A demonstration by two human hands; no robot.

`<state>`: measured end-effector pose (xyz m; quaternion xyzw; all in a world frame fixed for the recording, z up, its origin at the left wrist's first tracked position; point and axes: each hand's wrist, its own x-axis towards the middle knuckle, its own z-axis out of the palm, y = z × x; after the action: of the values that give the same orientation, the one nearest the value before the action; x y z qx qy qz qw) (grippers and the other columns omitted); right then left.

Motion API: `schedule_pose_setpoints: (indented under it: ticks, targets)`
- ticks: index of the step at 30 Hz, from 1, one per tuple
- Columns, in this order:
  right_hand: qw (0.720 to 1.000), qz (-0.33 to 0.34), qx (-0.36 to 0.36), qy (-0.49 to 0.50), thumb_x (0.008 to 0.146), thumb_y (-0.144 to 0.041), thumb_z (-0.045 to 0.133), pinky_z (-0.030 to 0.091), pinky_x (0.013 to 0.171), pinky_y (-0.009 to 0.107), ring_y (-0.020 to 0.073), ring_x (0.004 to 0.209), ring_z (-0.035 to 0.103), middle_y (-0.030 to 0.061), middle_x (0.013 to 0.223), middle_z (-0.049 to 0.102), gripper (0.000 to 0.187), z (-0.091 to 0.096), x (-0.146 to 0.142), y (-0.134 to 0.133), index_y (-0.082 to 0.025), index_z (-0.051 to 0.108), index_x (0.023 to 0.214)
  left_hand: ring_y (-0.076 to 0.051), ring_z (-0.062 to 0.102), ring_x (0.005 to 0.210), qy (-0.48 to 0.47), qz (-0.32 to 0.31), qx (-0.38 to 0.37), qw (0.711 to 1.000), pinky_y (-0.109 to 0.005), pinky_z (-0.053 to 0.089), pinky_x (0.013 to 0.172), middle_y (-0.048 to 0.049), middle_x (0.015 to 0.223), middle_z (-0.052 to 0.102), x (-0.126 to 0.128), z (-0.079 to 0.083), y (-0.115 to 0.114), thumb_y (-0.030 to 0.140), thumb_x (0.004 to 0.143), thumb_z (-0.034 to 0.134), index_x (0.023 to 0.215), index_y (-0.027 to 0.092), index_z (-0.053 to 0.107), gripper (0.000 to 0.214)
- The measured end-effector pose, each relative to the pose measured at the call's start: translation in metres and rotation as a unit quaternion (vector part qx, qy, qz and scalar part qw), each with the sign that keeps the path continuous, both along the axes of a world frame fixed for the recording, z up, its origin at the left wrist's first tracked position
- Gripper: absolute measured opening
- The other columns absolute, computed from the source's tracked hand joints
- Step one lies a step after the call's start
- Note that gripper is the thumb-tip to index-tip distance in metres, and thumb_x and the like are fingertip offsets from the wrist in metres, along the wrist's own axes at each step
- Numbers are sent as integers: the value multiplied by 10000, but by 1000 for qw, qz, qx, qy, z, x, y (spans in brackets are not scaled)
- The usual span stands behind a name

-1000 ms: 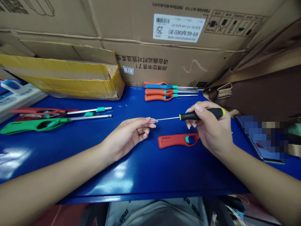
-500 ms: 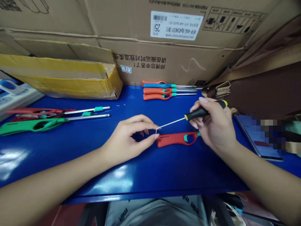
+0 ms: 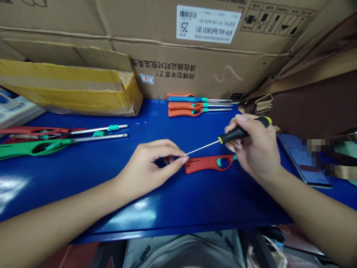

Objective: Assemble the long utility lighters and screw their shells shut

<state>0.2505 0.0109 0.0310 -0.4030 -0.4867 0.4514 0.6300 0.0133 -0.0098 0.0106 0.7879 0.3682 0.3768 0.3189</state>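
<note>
My right hand (image 3: 252,141) is wrapped round the black-and-yellow handle of a screwdriver (image 3: 235,134). Its thin shaft slants down to the left, with the tip at the fingertips of my left hand (image 3: 157,160). Thumb and forefinger of that hand are pinched on a tiny silver screw-like piece (image 3: 185,156) at the tip; its details are too small to make out. Just beneath lies a red lighter (image 3: 206,163), on its side, its handle end by my left fingertips. It has a green trigger, and my right hand hides its barrel.
Several long-barrelled lighters (image 3: 185,105) lie stacked at the back, against a large cardboard box (image 3: 156,52). On the left are a green lighter (image 3: 36,148) and red lighter parts (image 3: 36,130), before a yellow-taped box (image 3: 97,95). A phone (image 3: 301,160) rests at the right.
The thumb and forefinger of my left hand have closed together round the tiny piece at the screwdriver tip, which stood out between them before. My right hand has hardly moved.
</note>
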Motion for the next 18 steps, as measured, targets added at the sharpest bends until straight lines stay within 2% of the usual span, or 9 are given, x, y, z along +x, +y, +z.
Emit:
schedule_pose_setpoints:
  ticks: [9,18]
  targets:
    - [1000,5,4,13,804,-275,751,307,376,248,71,407,361,-18,533,533,238,0,1,0,-200,703,583,-122,670,720,22,5,29,999,-216,529,684,-27,873,755,-1,-1,1,227,952,711,909,193,790,96]
    - [999,4,37,-36,849,-299,758,303,392,258,82,421,369,-27,528,508,263,-1,2,-2,-214,703,606,-116,664,708,40,2,51,998,-212,526,681,-25,877,750,-3,-3,1,225,949,711,912,198,787,88]
